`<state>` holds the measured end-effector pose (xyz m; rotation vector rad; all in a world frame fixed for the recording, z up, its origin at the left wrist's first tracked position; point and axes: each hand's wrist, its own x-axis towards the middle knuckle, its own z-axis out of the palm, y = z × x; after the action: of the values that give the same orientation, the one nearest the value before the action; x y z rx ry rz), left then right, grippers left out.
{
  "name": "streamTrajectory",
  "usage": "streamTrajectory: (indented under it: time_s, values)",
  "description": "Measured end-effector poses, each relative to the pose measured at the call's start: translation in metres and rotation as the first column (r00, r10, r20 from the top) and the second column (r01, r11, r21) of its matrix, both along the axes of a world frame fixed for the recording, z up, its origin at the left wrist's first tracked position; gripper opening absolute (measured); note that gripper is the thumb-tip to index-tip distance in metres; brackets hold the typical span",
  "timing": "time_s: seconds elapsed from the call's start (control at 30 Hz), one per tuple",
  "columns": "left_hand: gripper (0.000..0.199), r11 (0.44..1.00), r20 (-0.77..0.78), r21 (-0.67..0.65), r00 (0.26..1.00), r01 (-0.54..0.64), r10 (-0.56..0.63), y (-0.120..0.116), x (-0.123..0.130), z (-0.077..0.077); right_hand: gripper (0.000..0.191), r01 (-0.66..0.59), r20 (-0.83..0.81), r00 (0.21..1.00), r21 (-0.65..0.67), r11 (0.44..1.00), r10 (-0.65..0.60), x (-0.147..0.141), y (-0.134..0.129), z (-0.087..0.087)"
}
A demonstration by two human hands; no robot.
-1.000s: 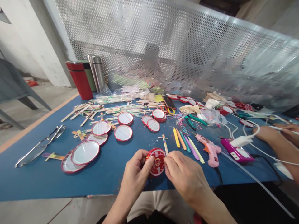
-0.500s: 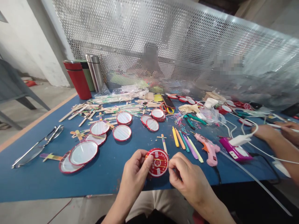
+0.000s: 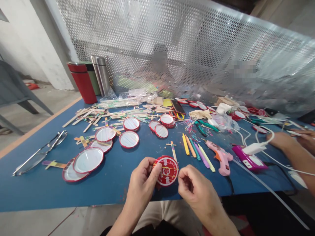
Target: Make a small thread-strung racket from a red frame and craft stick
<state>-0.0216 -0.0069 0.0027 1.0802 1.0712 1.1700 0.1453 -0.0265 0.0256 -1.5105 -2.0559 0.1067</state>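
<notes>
My left hand (image 3: 145,178) grips a red round disc (image 3: 169,168) by its left edge, thumb on top. The disc's face carries a white printed flower and lettering, and thin yellowish strands cross it. At the disc's right edge my right hand (image 3: 195,183) is closed in a pinch; what its fingertips hold is too small to make out. Just beyond the disc lies a small cross of coloured craft sticks (image 3: 173,149). Coloured glue sticks (image 3: 193,149) and a pink glue gun (image 3: 222,157) lie to the right of it.
Red-rimmed discs with pale faces (image 3: 88,160), eyeglasses (image 3: 40,154) and loose craft sticks (image 3: 85,116) cover the left side. Bottles (image 3: 83,85) stand behind. On the right are a purple power strip (image 3: 248,159), white cables and another person's arm (image 3: 292,150). A perforated metal screen (image 3: 184,49) borders the back.
My right hand has shifted very slightly, its fingers still pinched beside the disc. The disc stays in my left hand, nearly unmoved. The view has shifted a little.
</notes>
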Motion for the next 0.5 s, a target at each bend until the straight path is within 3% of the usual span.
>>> streamTrajectory:
  time_s: [0.23,0.33,0.4,0.5]
  values:
    - [0.031,0.998,0.043,-0.029,0.997,-0.064,0.065,-0.001,0.002,0.005,0.017,0.028,-0.001,1.000,0.054,0.998,-0.028,0.000,0.000,0.000]
    - [0.034,0.998,0.067,-0.040,0.997,-0.038,0.041,0.000,0.002,0.005,0.017,0.022,-0.030,0.999,0.134,0.991,-0.018,-0.001,-0.002,0.002]
    - [0.035,0.998,0.081,-0.039,0.996,-0.041,0.044,0.001,0.001,0.004,0.014,-0.030,-0.029,0.999,0.230,0.973,0.038,-0.003,-0.004,0.003]
    - [0.035,0.998,0.117,-0.035,0.991,-0.057,0.060,0.001,0.000,0.003,0.018,-0.155,0.109,0.986,0.376,0.914,0.123,-0.011,-0.004,0.001]
